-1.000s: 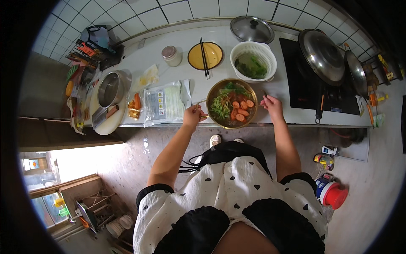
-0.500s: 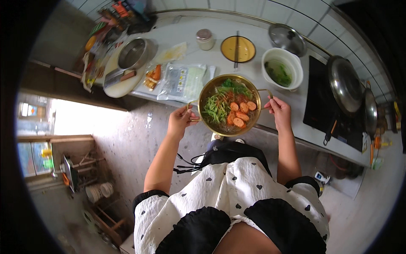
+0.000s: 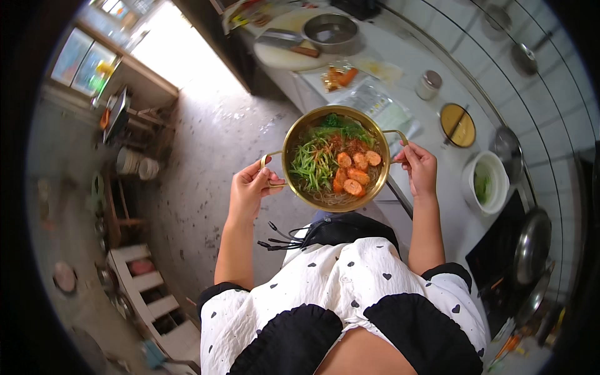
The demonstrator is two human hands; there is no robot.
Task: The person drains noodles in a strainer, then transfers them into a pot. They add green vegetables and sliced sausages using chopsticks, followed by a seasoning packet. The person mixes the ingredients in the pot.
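Between my two hands I carry a round gold-coloured pot (image 3: 289, 164) with a wire loop handle on each side. Inside lie sausage slices (image 3: 353, 175), green shreds (image 3: 313, 161), leafy greens (image 3: 332, 121) and glassy noodles (image 3: 337, 198) in broth. My left hand (image 3: 249, 187) is closed around the left handle, thumb on top. The right handle is pinched by the fingers of my right hand (image 3: 417, 167). The pot hangs level in front of my waist, above the floor and beside the counter's edge.
On the counter (image 3: 409, 78) to the right are a cutting board (image 3: 275, 56) with a cleaver (image 3: 281, 37), a metal bowl (image 3: 331, 31), a jar (image 3: 429, 85), a yellow plate (image 3: 462, 130), a white basin (image 3: 494, 187) and a lidded pan (image 3: 532, 244). A doorway (image 3: 187, 56) is at far left.
My view and body have turned left, so the counter has swung to the right. The pot has come along, still held by both handles, and now overlaps more floor.
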